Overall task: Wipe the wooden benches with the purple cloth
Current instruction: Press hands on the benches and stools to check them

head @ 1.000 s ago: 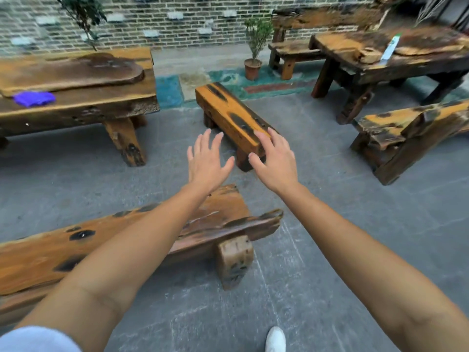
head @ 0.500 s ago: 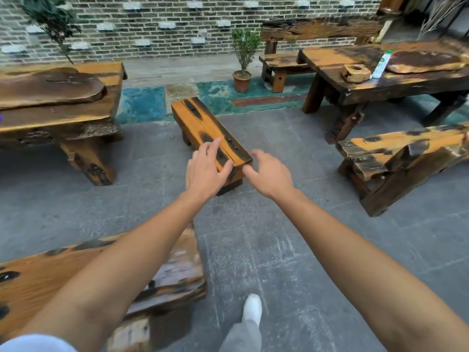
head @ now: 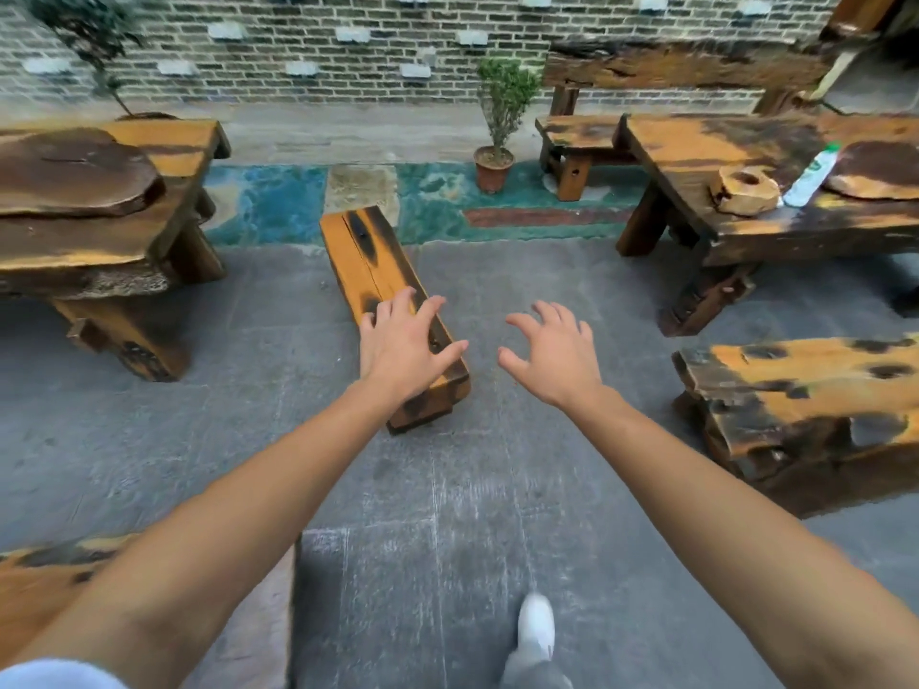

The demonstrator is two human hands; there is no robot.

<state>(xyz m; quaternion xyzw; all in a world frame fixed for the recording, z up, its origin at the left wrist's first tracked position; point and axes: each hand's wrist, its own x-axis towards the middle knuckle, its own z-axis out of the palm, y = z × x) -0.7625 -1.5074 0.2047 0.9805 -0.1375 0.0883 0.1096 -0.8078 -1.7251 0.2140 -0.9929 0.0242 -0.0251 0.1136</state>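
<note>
Both your hands are empty: the left hand [head: 404,351] and the right hand [head: 553,358] are stretched forward with fingers spread, gripping nothing. A second ago the purple cloth lay on the big table [head: 179,156] at your 10 o'clock; you have since walked and turned to the right, and the cloth has slid out past the left edge of view, so it is not visible now. The small bench [head: 370,263] at 12 o'clock has come closer, and your left hand overlaps its near end, though I cannot tell whether it touches. The right-hand bench [head: 815,375] sits at 3 o'clock. My judgement: no wiping can begin yet; you are heading away from the cloth and need to fetch it.
</note>
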